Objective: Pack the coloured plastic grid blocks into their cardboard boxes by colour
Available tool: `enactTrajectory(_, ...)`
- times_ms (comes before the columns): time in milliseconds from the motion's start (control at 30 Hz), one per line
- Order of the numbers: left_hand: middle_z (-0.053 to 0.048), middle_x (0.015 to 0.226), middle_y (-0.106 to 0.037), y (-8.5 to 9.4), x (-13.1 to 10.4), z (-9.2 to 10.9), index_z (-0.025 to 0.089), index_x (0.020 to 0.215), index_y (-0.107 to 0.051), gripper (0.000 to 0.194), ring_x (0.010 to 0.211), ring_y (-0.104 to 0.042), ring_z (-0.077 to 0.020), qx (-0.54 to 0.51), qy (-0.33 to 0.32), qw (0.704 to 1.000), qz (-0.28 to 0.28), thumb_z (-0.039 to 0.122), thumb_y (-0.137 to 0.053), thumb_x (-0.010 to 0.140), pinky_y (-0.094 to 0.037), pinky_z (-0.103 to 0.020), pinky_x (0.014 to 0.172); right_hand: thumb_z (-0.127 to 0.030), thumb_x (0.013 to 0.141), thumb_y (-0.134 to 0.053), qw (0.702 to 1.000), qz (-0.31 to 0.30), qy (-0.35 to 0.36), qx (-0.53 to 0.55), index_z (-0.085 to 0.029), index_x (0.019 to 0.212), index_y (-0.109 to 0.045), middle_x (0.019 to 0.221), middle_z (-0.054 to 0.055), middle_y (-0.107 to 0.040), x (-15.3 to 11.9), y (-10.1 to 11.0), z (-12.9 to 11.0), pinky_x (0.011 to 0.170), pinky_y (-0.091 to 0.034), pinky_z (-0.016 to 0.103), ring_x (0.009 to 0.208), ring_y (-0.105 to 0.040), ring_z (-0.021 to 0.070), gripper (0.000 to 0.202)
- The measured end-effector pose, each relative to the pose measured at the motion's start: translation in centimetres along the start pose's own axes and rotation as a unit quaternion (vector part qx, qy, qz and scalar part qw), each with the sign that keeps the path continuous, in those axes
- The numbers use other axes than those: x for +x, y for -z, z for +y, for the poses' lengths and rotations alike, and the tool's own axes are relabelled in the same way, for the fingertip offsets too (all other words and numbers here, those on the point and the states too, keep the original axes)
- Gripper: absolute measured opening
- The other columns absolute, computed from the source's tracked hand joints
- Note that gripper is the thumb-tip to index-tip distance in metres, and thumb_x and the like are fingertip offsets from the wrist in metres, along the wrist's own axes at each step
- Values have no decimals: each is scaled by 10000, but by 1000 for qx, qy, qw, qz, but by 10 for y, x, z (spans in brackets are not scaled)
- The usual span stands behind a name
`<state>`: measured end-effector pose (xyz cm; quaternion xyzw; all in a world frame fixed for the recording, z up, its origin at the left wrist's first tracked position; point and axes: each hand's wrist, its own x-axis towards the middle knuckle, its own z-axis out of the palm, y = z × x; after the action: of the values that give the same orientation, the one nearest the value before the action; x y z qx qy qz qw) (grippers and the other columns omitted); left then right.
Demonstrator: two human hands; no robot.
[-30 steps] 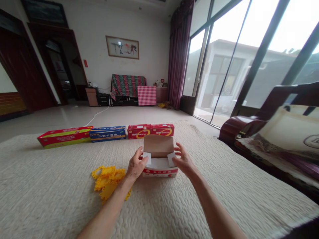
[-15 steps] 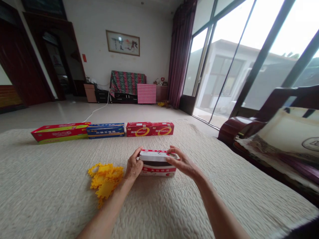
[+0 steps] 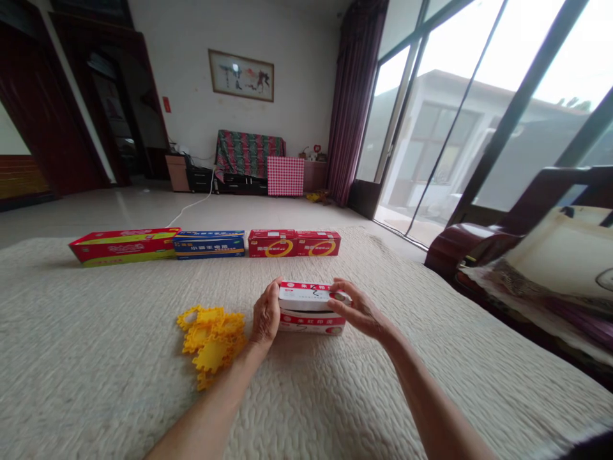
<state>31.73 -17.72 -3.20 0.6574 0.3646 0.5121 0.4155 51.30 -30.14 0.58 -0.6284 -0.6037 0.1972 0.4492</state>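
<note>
A white and red cardboard box (image 3: 311, 321) rests on the quilted cover in front of me. Its top flap (image 3: 306, 295) is tilted down, with a thin dark gap between flap and front panel. My left hand (image 3: 267, 313) is closed against the box's left end, fingers together at the flap's corner. With thumb in front and fingers on top, my right hand (image 3: 361, 310) grips the flap's right end. Left of my left hand lies a loose pile of yellow plastic pieces with notched edges (image 3: 211, 342).
Along the cover's far side stand a long red and green box (image 3: 127, 247), a blue box (image 3: 209, 245) and two red boxes (image 3: 272, 244) in a row. To the right is a dark wooden armchair (image 3: 460, 239) with a cushion. The quilted cover (image 3: 119, 358) spreads beneath everything.
The flap has come down, narrowing the dark opening at the box's front. My left hand has straightened along the box's end. The whole view has shifted slightly.
</note>
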Motion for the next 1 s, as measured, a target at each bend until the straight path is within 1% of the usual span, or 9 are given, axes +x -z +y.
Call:
enactTrajectory(100,-110,1259,-642,3,-1,3,131,1182,-635,486,1224,-546,-219,8,-4,1000,-15,416,-317,950,-383,-331,1070,-507,834,-584,1000,3,14,-28,-211,1032,-587,1390,140,-438,0,0,0,1008,-416,427,1338,-383,279,356)
enactTrajectory(267,-123,1293,-615,4,-3,7,138,1261,-582,495,1246,-526,-243,48,-16,998,-36,454,-419,916,-388,-347,1060,-470,847,-568,997,13,31,-66,-218,1018,-578,1305,119,-487,-1,-1,-7,973,-435,416,1214,-491,255,305)
enactTrajectory(367,-139,1266,-628,3,-2,6,141,1260,-581,493,1218,-544,-263,69,-13,997,-34,456,-445,906,-400,-375,1040,-441,857,-551,994,17,46,-95,-213,1021,-570,1281,126,-490,-2,-3,-9,965,-428,416,1178,-507,251,282)
enactTrajectory(500,-141,1250,-635,3,-2,5,141,1260,-578,500,1195,-559,-269,70,-19,997,-36,462,-454,897,-414,-371,1020,-415,861,-538,992,12,54,-110,-202,1015,-565,1287,140,-475,-2,-3,-11,996,-394,430,1231,-466,267,264)
enactTrajectory(667,-131,1261,-631,2,-4,7,131,1243,-588,452,1183,-564,-254,74,-23,997,-31,360,-463,874,-416,-357,1021,-407,807,-609,994,-24,31,-104,-202,1044,-571,1362,151,-412,-5,3,-14,1028,-366,464,1288,-418,291,316)
enactTrajectory(733,-107,1257,-638,1,-4,7,150,1213,-611,423,1179,-570,-246,75,-19,997,-29,324,-472,853,-418,-347,1025,-353,736,-689,993,-40,31,-104,-216,1077,-565,1389,144,-392,-6,5,-13,1041,-355,480,1310,-395,301,388)
enactTrajectory(800,-87,1246,-648,1,-4,7,166,1187,-629,409,1174,-574,-244,75,-15,997,-30,297,-481,829,-418,-348,1029,-243,670,-724,992,-48,43,-109,-226,1098,-558,1396,134,-389,-8,7,-10,1044,-355,484,1325,-379,302,460)
enactTrajectory(900,-85,1245,-648,0,-3,5,162,1187,-629,427,1173,-573,-252,75,-16,996,-40,282,-477,807,-421,-363,1029,-101,635,-672,989,-40,66,-127,-215,1087,-555,1375,136,-402,-9,6,-8,1034,-375,458,1310,-399,280,481)
enactTrajectory(1000,-78,1243,-650,-1,-3,3,180,1181,-632,425,1167,-575,-259,83,-23,996,-38,319,-476,811,-426,-365,1019,-49,625,-647,988,-25,84,-130,-217,1061,-560,1317,120,-447,-10,4,-8,1013,-402,428,1228,-475,247,475)
